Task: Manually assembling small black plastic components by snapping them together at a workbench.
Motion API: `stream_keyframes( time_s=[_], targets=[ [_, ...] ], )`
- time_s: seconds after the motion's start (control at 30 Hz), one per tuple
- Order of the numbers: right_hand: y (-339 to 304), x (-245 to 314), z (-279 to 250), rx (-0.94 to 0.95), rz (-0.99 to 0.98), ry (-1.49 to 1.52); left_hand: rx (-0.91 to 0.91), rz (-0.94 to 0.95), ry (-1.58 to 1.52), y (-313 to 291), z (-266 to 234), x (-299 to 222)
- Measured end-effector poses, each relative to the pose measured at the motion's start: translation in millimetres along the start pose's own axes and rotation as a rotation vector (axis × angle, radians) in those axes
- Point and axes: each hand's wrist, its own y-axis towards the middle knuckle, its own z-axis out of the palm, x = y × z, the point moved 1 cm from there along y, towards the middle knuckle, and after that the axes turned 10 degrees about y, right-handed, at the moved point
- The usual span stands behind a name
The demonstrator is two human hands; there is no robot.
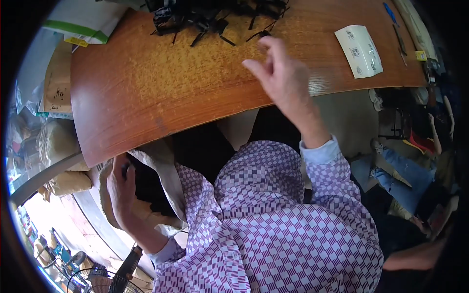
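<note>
My right hand [287, 78] is raised over the wooden table [195, 88], thumb and forefinger apart, with nothing between them. Just beyond its fingertips lies a heap of small black pieces [205, 24] with thin strap-like ends; their exact kind is not clear. My left hand [121, 190] is lowered at the table's near left edge, over the mouth of a pale open sack [171, 180]. Its fingers are curled around a small dark piece, mostly hidden by the hand. The inside of the sack looks dark.
A white printed packet [359, 52] lies on the table's right side. At the far left rests a white and green package [88, 24] by a cardboard box [57, 83]. Stuffed bags [68, 183] stand left of the table. Other people [403, 171] are at the right.
</note>
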Motion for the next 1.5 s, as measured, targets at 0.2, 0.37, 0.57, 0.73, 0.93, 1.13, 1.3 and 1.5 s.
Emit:
stream_keyframes(
  time_s=[0.2, 0.37, 0.57, 0.73, 0.93, 1.13, 1.3, 1.5],
  targets=[
    [10.2, -49.3, -13.5, 0.013, 0.041, -0.268, -0.017, 0.015, 0.077, -9.1, -7.7, 0.2],
    [4.7, -30.9, -0.2, -0.112, -0.094, -0.033, 0.052, -0.011, -0.625, 12.0, -22.9, -96.0],
    [-8.9, 30.5, 8.5, 0.15, -0.553, 0.256, 0.663, 0.322, -1.439, 57.5, 28.1, -142.8],
    [-16.7, 44.9, 17.8, 0.225, -0.713, 0.29, 0.941, 0.415, -1.712, 54.3, 54.4, -131.4],
    [-26.3, 56.4, 24.4, 0.369, -0.827, 0.377, 1.242, 0.395, -2.155, 24.2, 70.3, -126.2],
    [-33.0, 60.8, 37.7, 0.381, -0.456, 0.563, 0.823, 0.227, -1.847, 14.8, 55.6, -126.6],
    [-44.1, 87.7, 33.7, 0.523, 0.095, 0.759, 0.385, 0.222, -1.414, 12.0, 46.0, -126.2],
    [-49.2, 94.8, 45.2, 0.536, 0.177, 0.846, 0.239, 0.232, -1.231, 12.8, 45.2, -129.7]
  ],
)
